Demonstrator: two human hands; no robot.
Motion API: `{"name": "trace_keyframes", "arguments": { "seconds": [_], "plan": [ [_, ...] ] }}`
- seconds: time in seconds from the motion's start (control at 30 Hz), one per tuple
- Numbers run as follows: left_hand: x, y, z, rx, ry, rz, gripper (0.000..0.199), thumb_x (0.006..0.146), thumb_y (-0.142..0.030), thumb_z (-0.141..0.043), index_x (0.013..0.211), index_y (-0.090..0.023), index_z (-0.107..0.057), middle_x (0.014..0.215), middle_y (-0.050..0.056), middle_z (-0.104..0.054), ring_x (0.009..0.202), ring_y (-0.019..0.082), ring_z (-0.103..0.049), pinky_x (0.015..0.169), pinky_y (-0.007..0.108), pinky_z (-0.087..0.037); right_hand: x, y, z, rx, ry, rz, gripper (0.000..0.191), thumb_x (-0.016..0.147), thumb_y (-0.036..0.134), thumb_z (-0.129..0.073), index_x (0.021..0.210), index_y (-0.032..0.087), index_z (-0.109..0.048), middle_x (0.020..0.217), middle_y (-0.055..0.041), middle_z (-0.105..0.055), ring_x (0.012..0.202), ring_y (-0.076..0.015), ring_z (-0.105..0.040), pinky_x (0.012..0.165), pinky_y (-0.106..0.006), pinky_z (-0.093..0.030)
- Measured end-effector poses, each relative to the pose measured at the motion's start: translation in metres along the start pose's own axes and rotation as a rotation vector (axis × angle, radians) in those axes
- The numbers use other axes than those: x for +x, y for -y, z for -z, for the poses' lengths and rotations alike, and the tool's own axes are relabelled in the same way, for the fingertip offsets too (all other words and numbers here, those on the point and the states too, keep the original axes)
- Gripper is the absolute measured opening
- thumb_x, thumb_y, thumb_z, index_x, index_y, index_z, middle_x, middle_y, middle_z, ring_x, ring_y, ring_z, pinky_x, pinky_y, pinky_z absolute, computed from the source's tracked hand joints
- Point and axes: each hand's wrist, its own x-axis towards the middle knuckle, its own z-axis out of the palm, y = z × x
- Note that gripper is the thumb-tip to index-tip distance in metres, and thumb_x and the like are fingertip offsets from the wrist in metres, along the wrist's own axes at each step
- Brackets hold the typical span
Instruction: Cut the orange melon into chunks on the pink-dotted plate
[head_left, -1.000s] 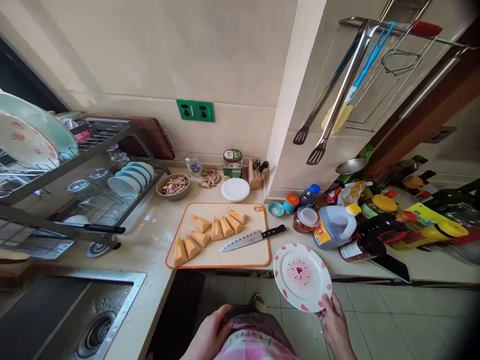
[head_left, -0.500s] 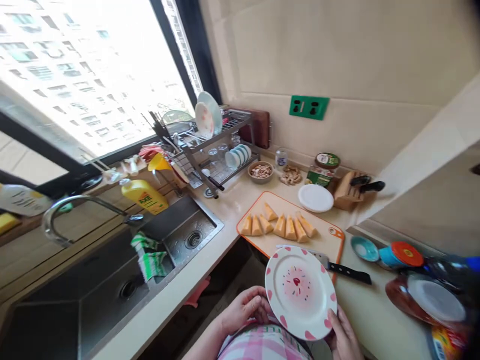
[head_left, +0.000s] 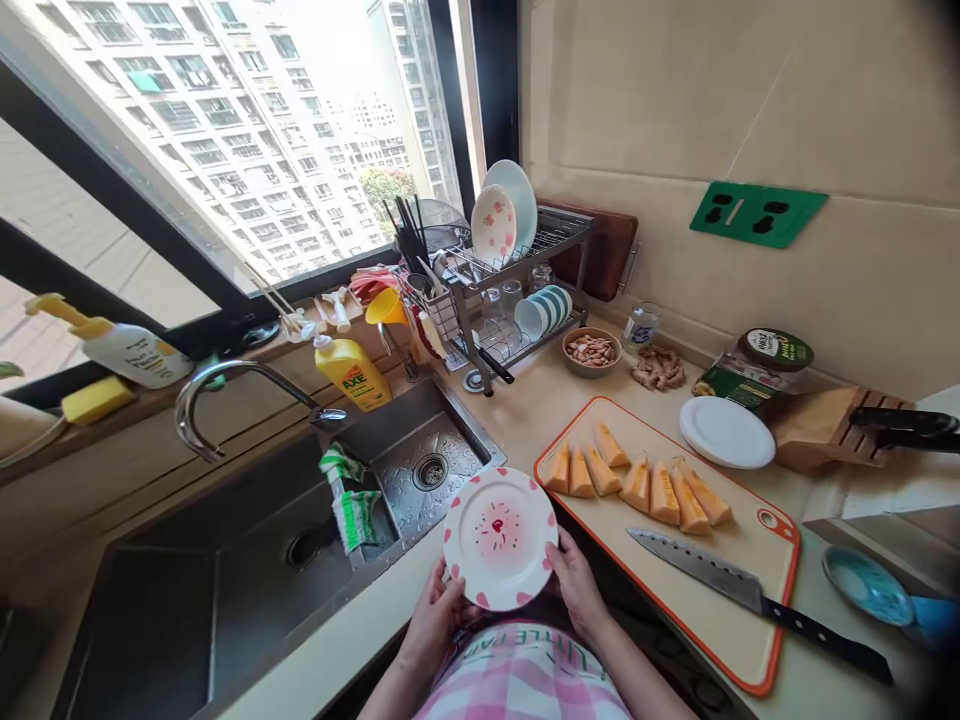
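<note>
Both my hands grip the rim of a white plate with pink hearts (head_left: 500, 538), held flat in front of my body. My left hand (head_left: 435, 617) has its lower left edge, and my right hand (head_left: 577, 585) has its lower right edge. To the right, a cutting board with an orange rim (head_left: 780, 570) carries several orange melon wedges (head_left: 637, 485) in a row. A black-handled chef's knife (head_left: 720, 575) lies along the board's near side, apart from the wedges. The plate hangs just left of the board, above the counter's front edge.
A steel sink (head_left: 427, 470) with a faucet (head_left: 240, 385) and a green-and-white cloth (head_left: 352, 520) lies left. Behind stand a dish rack (head_left: 517, 290), a yellow AXE bottle (head_left: 352, 375), a nut bowl (head_left: 591, 351), a small white plate (head_left: 727, 432) and a knife block (head_left: 817, 430).
My view has swung left toward the window and sink. The plate, first held in my right hand alone, now sits in both hands and has moved left, away from the knife handle.
</note>
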Motion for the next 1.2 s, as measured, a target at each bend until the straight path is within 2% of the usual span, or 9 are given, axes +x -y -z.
{"name": "trace_keyframes", "arguments": {
  "seconds": [0.1,0.2,0.4,0.53,0.73,0.87,0.97,1.1,1.2],
  "plan": [
    [0.015,-0.016,0.013,0.013,-0.037,-0.004,0.073,0.061,-0.028,-0.080,0.118,-0.027,-0.035,0.078,-0.003,-0.059,0.053,0.010,-0.058,0.050,0.022,-0.051,0.012,-0.004,-0.009,-0.095,-0.030,-0.072,0.062,0.068,0.056,-0.065,0.119,0.022,-0.053,0.079,-0.0023,-0.069,0.067,-0.0198,-0.065,0.055,-0.031,-0.052],
    [0.033,-0.031,0.023,0.034,-0.030,-0.005,0.064,0.062,-0.027,-0.079,0.112,-0.028,-0.039,0.078,-0.003,-0.060,0.054,0.011,-0.060,0.050,0.022,-0.052,0.011,-0.003,0.010,-0.245,-0.155,0.000,0.054,0.066,0.057,-0.065,0.106,0.020,-0.062,0.082,-0.0044,-0.069,0.063,-0.0172,-0.063,0.053,-0.028,-0.050],
    [0.072,-0.052,0.017,0.091,0.016,-0.026,0.057,0.061,-0.026,-0.078,0.105,-0.026,-0.043,0.080,-0.004,-0.063,0.058,0.012,-0.063,0.055,0.023,-0.054,-0.042,0.009,0.120,-0.634,-0.577,0.186,0.047,0.073,0.057,-0.052,0.098,0.019,-0.064,0.099,-0.0105,-0.069,0.080,-0.0247,-0.066,0.074,-0.038,-0.052],
    [0.083,-0.052,0.007,0.079,0.014,-0.027,0.056,0.057,-0.025,-0.080,0.100,-0.023,-0.044,0.073,-0.004,-0.062,0.054,0.011,-0.061,0.052,0.021,-0.053,-0.080,0.026,0.204,-1.201,-0.850,0.331,0.047,0.077,0.049,-0.042,0.107,0.018,-0.061,0.107,-0.0146,-0.064,0.095,-0.0315,-0.061,0.087,-0.047,-0.046],
    [0.079,-0.045,0.006,0.039,-0.006,-0.028,0.056,0.059,-0.022,-0.079,0.104,-0.023,-0.045,0.080,-0.001,-0.065,0.058,0.013,-0.063,0.053,0.022,-0.053,-0.084,0.043,0.292,-1.794,-0.812,0.503,0.049,0.074,0.027,-0.038,0.117,0.011,-0.054,0.115,-0.0190,-0.056,0.112,-0.0361,-0.050,0.095,-0.049,-0.040],
    [0.077,-0.052,0.006,0.193,-0.041,0.060,0.051,0.066,-0.026,-0.074,0.106,-0.022,-0.043,0.075,0.003,-0.065,0.059,0.016,-0.065,0.057,0.026,-0.053,-0.077,0.044,0.313,-1.940,-0.695,0.449,0.048,0.068,0.017,-0.040,0.113,0.015,-0.058,0.111,-0.0150,-0.060,0.106,-0.0330,-0.054,0.084,-0.045,-0.045],
    [0.074,-0.065,0.004,0.581,-0.177,0.128,0.045,0.071,-0.036,-0.068,0.105,-0.019,-0.042,0.066,0.004,-0.064,0.056,0.023,-0.065,0.057,0.035,-0.053,-0.073,0.053,0.316,-1.991,-0.615,0.424,0.043,0.069,0.012,-0.042,0.106,0.019,-0.061,0.103,-0.0128,-0.063,0.096,-0.0290,-0.058,0.080,-0.041,-0.045],
    [0.069,-0.085,-0.018,1.282,-0.418,-0.117,0.034,0.076,-0.039,-0.060,0.100,-0.019,-0.047,0.072,0.010,-0.063,0.073,0.033,-0.065,0.068,0.045,-0.049,-0.070,0.065,0.318,-1.975,-0.502,0.345,0.036,0.066,0.010,-0.045,0.094,0.020,-0.064,0.089,-0.0105,-0.064,0.081,-0.0270,-0.060,0.070,-0.038,-0.047],
    [0.081,-0.093,-0.068,1.472,-0.132,-0.393,0.031,0.078,-0.028,-0.055,0.107,-0.021,-0.049,0.089,0.011,-0.065,0.088,0.030,-0.063,0.080,0.043,-0.045,-0.079,0.064,0.320,-1.787,-0.426,0.305,0.030,0.068,0.016,-0.045,0.091,0.021,-0.063,0.087,-0.0096,-0.063,0.076,-0.0260,-0.062,0.065,-0.037,-0.049]
  ]
}}
